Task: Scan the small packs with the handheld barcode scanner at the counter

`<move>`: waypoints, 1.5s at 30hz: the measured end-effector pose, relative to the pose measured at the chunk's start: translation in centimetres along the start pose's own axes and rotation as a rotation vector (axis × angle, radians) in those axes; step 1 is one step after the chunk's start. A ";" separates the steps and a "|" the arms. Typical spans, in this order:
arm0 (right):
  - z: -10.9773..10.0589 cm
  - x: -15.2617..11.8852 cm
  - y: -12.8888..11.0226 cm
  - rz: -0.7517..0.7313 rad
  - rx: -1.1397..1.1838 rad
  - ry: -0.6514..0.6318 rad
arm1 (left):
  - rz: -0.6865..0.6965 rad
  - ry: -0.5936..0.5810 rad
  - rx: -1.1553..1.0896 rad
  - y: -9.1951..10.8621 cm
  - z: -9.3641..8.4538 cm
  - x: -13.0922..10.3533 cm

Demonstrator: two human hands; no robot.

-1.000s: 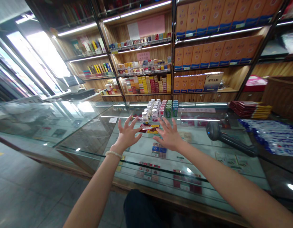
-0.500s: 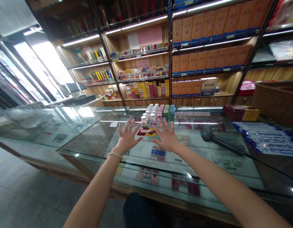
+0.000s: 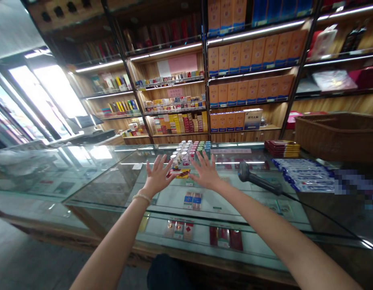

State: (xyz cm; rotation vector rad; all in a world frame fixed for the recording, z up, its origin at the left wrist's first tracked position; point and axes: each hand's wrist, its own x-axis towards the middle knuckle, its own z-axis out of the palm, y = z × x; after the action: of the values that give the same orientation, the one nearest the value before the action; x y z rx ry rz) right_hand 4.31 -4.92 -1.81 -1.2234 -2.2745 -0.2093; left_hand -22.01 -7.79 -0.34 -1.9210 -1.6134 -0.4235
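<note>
"The view is turning rightward; more of the woven-looking brown basket (image 3: pixel 340 133) is showing."
"And the hands?"
"Left hand (image 3: pixel 158 177) and right hand (image 3: pixel 207 174) are hovering, fingers spread, released; between them, the flat red-yellow packet (image 3: pixel 183 173) is lying on smooth glass (image 3: pixel 171 193)."

Wooden shelving (image 3: pixel 273 113) with dark uprights (image 3: pixel 206 80) spans background of my remote feed; white light strips (image 3: pixel 262 31) run along it. At left I see bright windows (image 3: pixel 53 94). Glass-topped counter (image 3: pixel 104 177) crosses foreground, reflecting light; grey floor (image 3: pixel 20 253) at lower left.
</note>
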 end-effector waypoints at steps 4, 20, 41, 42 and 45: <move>-3.6 -0.8 3.1 -0.027 -0.060 0.069 | -0.008 0.012 -0.041 2.1 -1.4 1.7; -12.8 -6.2 13.3 0.061 -0.244 0.090 | 0.017 0.068 -0.287 14.2 -2.5 8.2; -16.8 -14.5 27.1 0.328 -0.457 0.146 | 0.158 0.053 -0.452 29.7 -2.6 14.4; -16.9 -14.6 27.6 0.338 -0.461 0.154 | 0.163 0.055 -0.454 30.3 -2.7 14.7; -17.4 -14.9 29.1 0.363 -0.465 0.186 | 0.178 0.062 -0.455 31.9 -3.0 15.7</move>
State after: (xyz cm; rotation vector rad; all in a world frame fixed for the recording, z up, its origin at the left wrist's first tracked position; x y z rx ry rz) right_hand 41.19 -5.56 1.55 -1.7427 -1.8581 -0.7101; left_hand 12.65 -0.35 3.76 -2.3333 -1.3730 -0.8215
